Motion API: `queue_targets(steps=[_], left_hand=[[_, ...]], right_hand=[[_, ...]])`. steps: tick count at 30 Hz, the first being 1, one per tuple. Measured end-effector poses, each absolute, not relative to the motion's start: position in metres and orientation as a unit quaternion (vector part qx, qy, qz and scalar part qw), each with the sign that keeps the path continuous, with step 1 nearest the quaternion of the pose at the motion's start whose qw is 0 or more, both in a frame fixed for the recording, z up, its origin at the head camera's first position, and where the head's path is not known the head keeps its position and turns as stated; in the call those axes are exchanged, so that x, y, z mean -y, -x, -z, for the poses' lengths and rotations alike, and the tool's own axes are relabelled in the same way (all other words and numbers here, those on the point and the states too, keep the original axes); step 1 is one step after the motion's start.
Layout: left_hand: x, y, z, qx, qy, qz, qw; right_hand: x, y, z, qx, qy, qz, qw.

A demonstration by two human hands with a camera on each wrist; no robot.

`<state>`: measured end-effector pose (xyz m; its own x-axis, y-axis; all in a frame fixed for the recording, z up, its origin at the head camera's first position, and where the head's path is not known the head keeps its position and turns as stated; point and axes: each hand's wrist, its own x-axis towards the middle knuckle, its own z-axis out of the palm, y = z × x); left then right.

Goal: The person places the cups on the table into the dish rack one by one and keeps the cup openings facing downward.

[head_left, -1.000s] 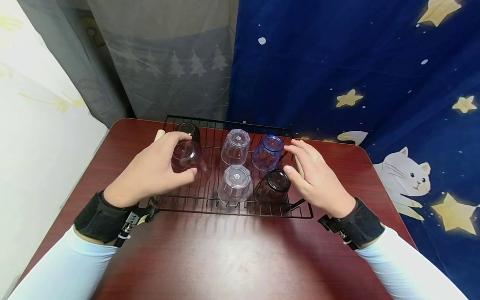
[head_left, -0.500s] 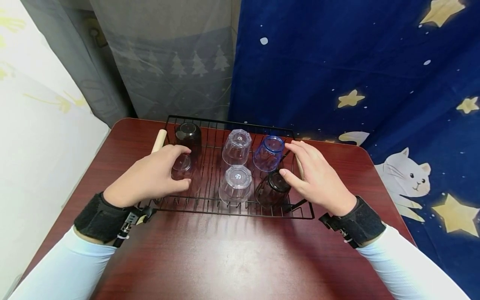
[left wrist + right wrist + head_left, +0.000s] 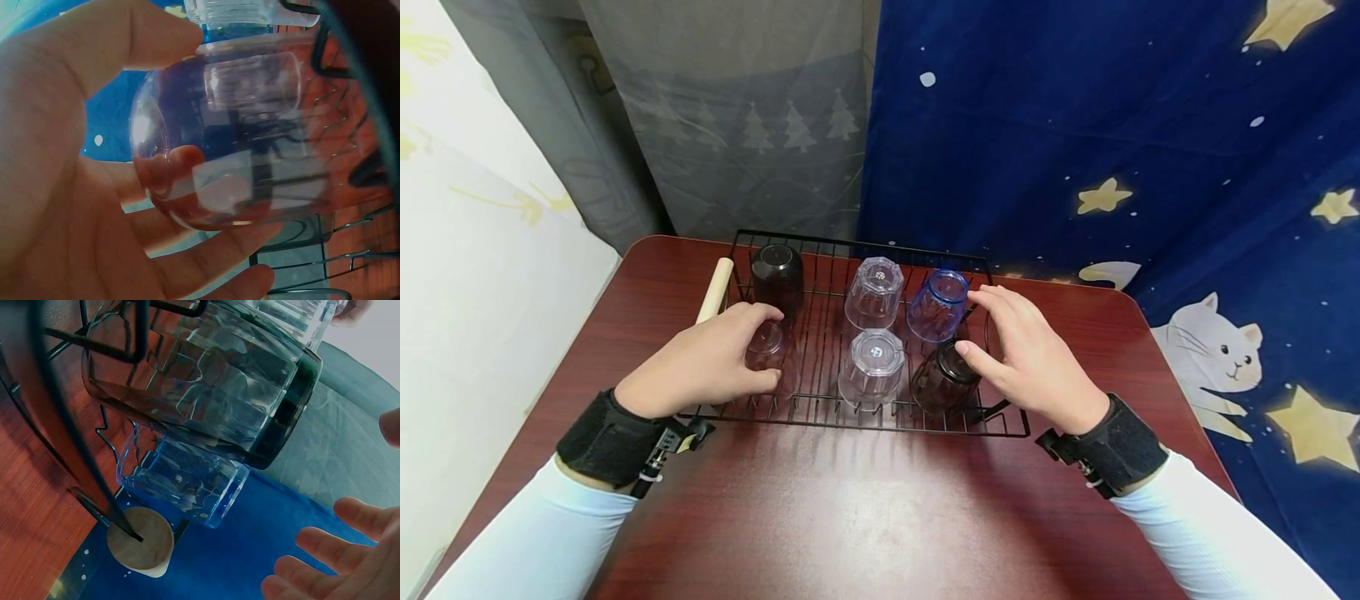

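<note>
My left hand curls round an upside-down clear glass at the front left of a black wire rack. In the left wrist view the thumb lies along one side of this clear glass, with fingers on the other side. Behind it stands a dark glass, upside down. My right hand is at the rack's right end, fingers spread and holding nothing. Nearest to it are a dark faceted glass and a blue-rimmed glass; the right wrist view shows the fingers apart from both.
Two clear faceted glasses stand upside down, one behind the other, mid-rack. A pale wooden handle marks the rack's left end. The reddish-brown table extends in front; curtains hang behind.
My left hand has come down and nearer with the clear glass, which was further right and back, exposing the dark glass and wooden handle. The right hand has barely moved.
</note>
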<state>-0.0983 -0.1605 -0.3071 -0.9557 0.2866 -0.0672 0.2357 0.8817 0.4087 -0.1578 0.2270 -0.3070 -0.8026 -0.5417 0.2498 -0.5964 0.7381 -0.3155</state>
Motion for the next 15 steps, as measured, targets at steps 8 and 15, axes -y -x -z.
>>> queue_targets(steps=[8,15], left_hand=[[0.1607,0.0979,0.309,-0.965,-0.146,-0.211,0.061],[0.1597,0.0989,0.3098,-0.964,-0.138,-0.215,0.067]], right_hand=[[-0.2262,0.1572,0.3104,0.93,-0.305,-0.194,0.069],[-0.2243,0.1584,0.3123,0.93,-0.305,-0.193,0.07]])
